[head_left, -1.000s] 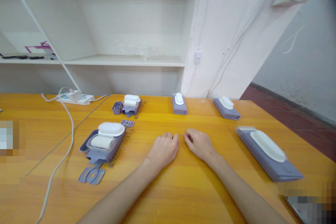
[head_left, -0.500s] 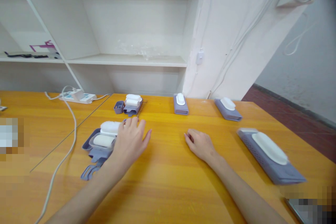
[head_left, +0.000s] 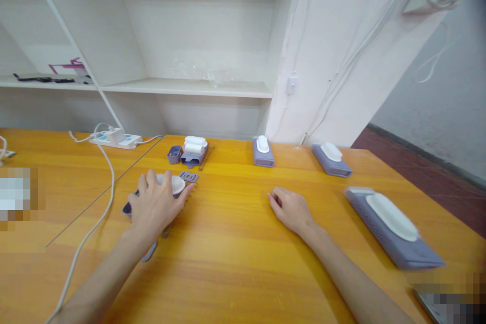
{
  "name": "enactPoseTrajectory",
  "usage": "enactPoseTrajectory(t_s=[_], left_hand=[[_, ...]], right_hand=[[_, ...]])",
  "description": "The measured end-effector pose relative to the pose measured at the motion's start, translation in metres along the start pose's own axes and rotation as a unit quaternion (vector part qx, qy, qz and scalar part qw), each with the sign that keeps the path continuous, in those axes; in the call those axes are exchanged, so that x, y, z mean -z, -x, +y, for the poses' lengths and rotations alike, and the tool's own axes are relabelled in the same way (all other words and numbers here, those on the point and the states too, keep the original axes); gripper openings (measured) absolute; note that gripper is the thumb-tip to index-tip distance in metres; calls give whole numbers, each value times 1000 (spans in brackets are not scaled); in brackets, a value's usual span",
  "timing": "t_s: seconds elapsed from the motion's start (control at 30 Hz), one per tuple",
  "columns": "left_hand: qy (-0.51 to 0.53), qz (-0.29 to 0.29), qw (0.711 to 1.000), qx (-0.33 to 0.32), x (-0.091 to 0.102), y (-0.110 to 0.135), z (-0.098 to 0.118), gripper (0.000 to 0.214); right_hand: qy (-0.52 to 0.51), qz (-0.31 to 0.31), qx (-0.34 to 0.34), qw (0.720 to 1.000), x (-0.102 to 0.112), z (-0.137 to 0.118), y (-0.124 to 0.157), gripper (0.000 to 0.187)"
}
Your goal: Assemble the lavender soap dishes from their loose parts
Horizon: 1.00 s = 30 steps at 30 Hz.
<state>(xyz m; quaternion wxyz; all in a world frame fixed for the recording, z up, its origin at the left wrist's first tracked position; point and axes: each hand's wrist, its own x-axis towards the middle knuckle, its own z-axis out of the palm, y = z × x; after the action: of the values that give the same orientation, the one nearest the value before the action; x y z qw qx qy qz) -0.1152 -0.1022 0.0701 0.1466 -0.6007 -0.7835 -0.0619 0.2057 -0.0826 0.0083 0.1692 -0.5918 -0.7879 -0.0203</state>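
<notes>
My left hand lies with fingers spread over a lilac tray set on the orange table. It covers most of the set; its fingertips rest on the set's white oval lid. A small flat lilac piece lies just beyond the fingertips. A wire rack edge and a flat lilac part peek out under my wrist. My right hand rests on the table to the right, fingers loosely curled under, with nothing in it.
A second lilac set with white rolls and a small cup sit further back. Three closed lilac boxes with white tops stand right. A power strip and white cable lie left. White shelves are behind.
My left hand has moved from beside my right hand leftward onto the near lilac tray set and now covers it. My right hand has stayed in place.
</notes>
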Motion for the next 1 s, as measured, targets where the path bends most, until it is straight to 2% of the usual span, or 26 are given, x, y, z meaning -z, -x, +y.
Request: enactPoseTrajectory(t_s=[0.2,0.37,0.5,0.63,0.73,1.0], left_hand=[[-15,-26,1000,4,-2,-6,-6,58],[-9,-7,1000,-8,-3,-7,-10,56],[9,27,999,-25,5,-6,-3,56],[49,42,995,-77,13,-4,21,52],[72,42,990,-115,13,-5,45,51],[106,14,982,-158,-11,-5,108,49]], right_hand=[[1,-1,-1,1000,1,0,0,23],[3,1,2,1000,0,0,1,24],[8,1,7,1000,-2,1,1,24],[7,1,6,1000,-2,1,1,24],[4,0,3,1000,-1,0,0,24],[3,-1,-7,1000,-1,1,0,22]])
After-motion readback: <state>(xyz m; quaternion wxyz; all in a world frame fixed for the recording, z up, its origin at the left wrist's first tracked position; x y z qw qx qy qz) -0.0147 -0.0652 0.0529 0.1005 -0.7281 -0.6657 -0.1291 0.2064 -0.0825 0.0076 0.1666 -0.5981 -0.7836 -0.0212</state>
